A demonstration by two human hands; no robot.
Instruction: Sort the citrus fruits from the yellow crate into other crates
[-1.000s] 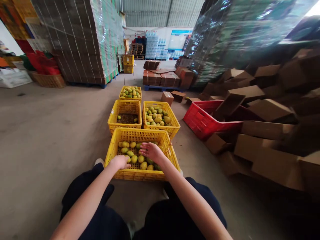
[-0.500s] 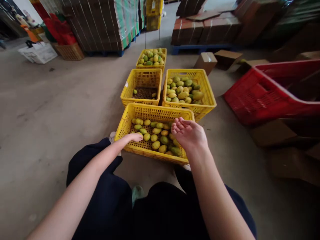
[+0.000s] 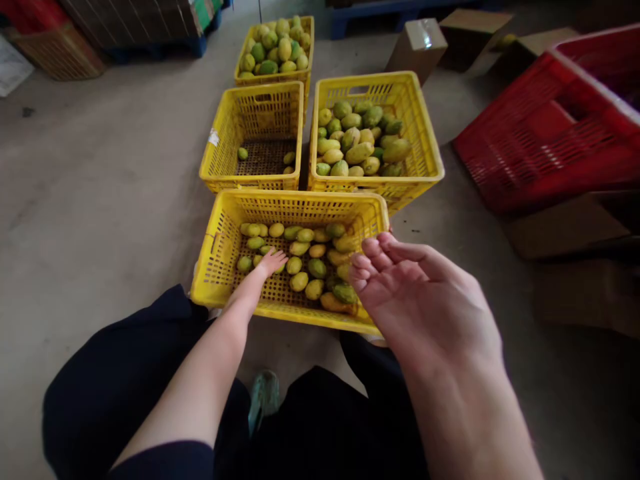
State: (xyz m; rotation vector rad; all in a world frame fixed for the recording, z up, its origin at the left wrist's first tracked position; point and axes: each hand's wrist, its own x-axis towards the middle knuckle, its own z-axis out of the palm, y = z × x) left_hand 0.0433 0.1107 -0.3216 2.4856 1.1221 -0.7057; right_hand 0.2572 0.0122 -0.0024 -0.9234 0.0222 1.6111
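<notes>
Left hand (image 3: 273,262): bare, back upward, fingers loosely spread over the fruit; whether they touch any, I cannot tell.
Left-hand risk: a downward press could bruise fruit, and a sideways sweep could set loose pieces rolling, as they lie on a smooth-looking lattice with gaps between them.
Right hand (image 3: 425,303): bare, palm up, fingers slightly curled, nothing in them.
Right-hand risk: dropped low, it could knock the crate's right-hand rim, which it overlaps in this view.
Oval yellow-green fruit (image 3: 299,281): some beside and partly under the left fingers; more to their right, bunched toward the right end.
Rectangular yellow slotted plastic crate (image 3: 295,318): holds this fruit, between the knees.
Two similar yellow crates just beyond: left (image 3: 210,181) sparsely filled, right (image 3: 375,180) fuller.
</notes>
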